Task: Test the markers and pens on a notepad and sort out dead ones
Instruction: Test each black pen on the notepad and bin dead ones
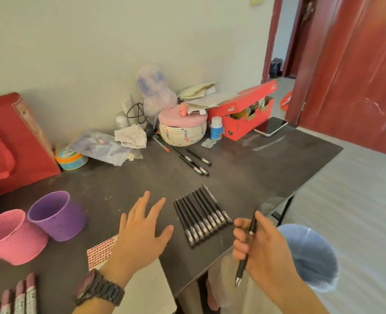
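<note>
left hand point(140, 232): fingers spread above notepad point(101, 251) | right hand point(258, 248): gripping black pen point(246, 250) (tip down)

A slim black retractable pen with a silver band point(247, 248) is held nearly upright, tip down, off the near edge. A tidy row of black capped pens point(202, 215) is laid side by side on the dark grey counter point(255, 168). Three more black capped pens point(194, 160) are scattered farther back. A white paper notepad with a red-patterned edge point(100, 251) is partly covered. Maroon-capped markers point(19, 295) are seen at the lower left corner.
</note>
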